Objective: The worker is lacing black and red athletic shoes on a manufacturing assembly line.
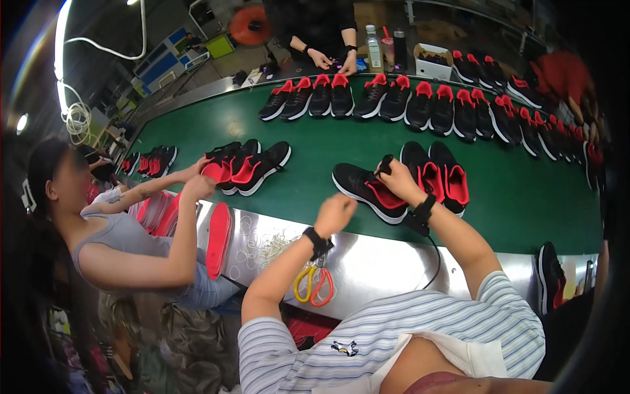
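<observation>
At centre frame, the right hand [398, 178] is gripping the tongue of a black shoe [369, 190] on the green belt [328, 141]. The left hand [335, 213] is closed, apparently pulling a lace.

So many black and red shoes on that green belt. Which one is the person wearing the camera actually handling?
The shoe lying alone just left of the nearest pair: the right hand grips its tongue, the left hand hovers beside its sole. Others lie untouched.
</observation>
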Demonstrator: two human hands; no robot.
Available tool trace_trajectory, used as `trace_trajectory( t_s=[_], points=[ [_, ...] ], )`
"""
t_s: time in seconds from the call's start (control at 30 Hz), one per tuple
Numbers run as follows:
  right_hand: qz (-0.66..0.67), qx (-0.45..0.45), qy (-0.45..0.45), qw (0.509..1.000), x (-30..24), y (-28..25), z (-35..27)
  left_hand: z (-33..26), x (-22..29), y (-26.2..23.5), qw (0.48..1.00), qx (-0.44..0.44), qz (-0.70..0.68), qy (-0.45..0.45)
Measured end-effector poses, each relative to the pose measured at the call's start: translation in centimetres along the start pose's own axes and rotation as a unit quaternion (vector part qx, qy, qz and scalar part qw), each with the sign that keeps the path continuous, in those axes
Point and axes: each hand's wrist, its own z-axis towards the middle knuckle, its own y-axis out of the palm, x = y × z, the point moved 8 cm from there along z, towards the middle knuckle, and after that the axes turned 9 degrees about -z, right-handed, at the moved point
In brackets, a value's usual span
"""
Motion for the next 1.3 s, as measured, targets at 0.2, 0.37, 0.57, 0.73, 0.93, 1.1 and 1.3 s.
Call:
trace_trajectory(
  t_s=[0.2,0.37,0.57,0.73,0.93,1.1,1.3],
  points=[
    [0.138,-0.063,0.107,0.983,1.6,0.6,-3.6,8.2,0.8,0.5,0.973,0.008,0.218,0.071],
    [-0.238,-0.077,-0.144,0.957,-3.2,0.5,-3.9,9.9,0.1,2.8,0.964,-0.052,0.257,0.039],
    [-0.499,-0.042,-0.213,0.839,-4.3,5.4,-6.4,8.5,2.1,3.2,0.963,-0.145,0.149,0.174],
    [-0.286,0.017,-0.283,0.915,-6.0,2.3,-6.5,9.5,-0.1,5.1,0.938,-0.220,0.260,0.055],
    [-0.336,-0.027,-0.204,0.919,-2.3,0.5,-6.1,8.6,3.8,7.4,0.903,-0.136,0.376,0.156],
    [-0.430,-0.090,-0.121,0.890,-0.6,2.5,-3.8,12.6,-7.7,2.3,0.974,-0.025,-0.173,-0.144],
    [-0.374,-0.029,-0.006,0.927,1.8,5.0,-1.6,9.7,2.1,2.1,0.986,-0.026,0.132,0.098]
  ],
)
